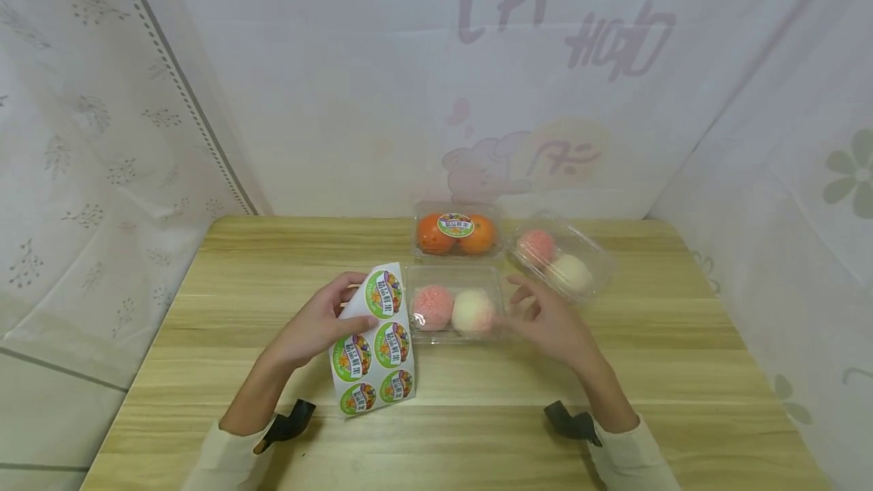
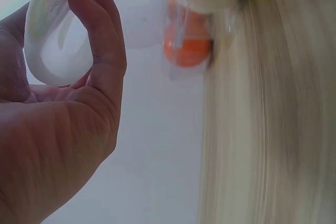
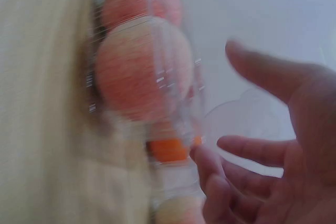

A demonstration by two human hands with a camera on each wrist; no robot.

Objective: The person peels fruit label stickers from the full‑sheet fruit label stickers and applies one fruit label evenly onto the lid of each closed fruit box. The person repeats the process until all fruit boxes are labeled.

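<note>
My left hand (image 1: 320, 320) pinches a white sheet of round fruit stickers (image 1: 392, 345) along its left side, thumb on the printed face; in the left wrist view the sheet (image 2: 60, 51) curls between thumb and fingers. Right of the sheet lies a clear plastic box (image 1: 453, 275) with one pink and one cream peach-like fruit (image 1: 474, 311). Close to that box's right side is my right hand (image 1: 549, 320), its fingers loosely spread; the right wrist view shows nothing held between thumb and fingers (image 3: 257, 150).
Behind stands a clear box of two oranges (image 1: 436, 235) with a round sticker (image 1: 455, 225) on its lid. A third clear box (image 1: 593, 252), set at an angle at back right, holds two peach-like fruits. Printed cloth (image 1: 327, 112) hangs behind the wooden table (image 1: 477, 430).
</note>
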